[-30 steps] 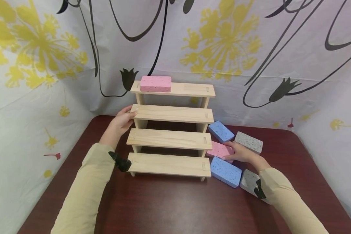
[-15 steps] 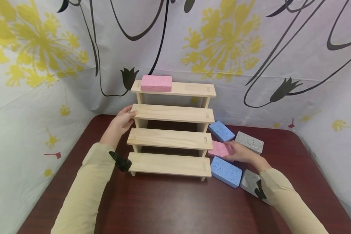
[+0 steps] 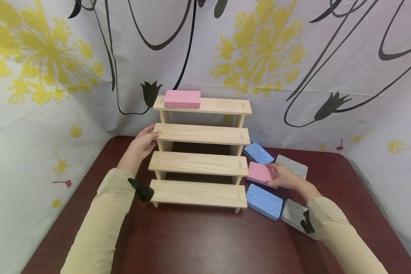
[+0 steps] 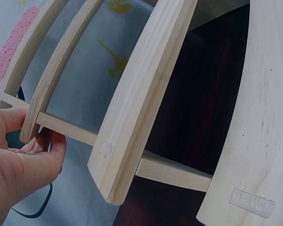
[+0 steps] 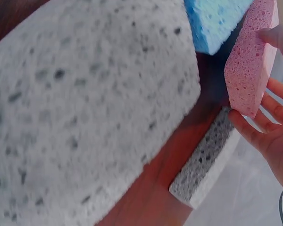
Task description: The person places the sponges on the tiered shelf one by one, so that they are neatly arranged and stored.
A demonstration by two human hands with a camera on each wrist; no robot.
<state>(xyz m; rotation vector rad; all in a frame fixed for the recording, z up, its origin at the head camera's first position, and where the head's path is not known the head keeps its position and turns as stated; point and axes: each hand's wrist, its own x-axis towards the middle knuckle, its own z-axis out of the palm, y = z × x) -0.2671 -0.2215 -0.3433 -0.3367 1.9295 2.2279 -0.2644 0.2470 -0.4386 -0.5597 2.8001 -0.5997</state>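
A four-step wooden rack (image 3: 200,163) stands on the dark red table (image 3: 198,239). One pink sponge (image 3: 182,99) lies at the left end of its top step. My left hand (image 3: 142,142) grips the left end of the second step from the top (image 4: 28,127). My right hand (image 3: 287,177) holds a second pink sponge (image 3: 260,173) just right of the rack, lifted off the table; thumb and fingers pinch its edges (image 5: 250,70).
Two blue sponges (image 3: 258,153) (image 3: 264,201) and two grey speckled sponges (image 3: 292,166) (image 3: 294,215) lie on the table around my right hand. A flower-printed sheet (image 3: 260,57) walls in the back and both sides.
My right hand closed on the pink sponge by the rack and lifted it slightly up and left. The left hand stayed on the rack.
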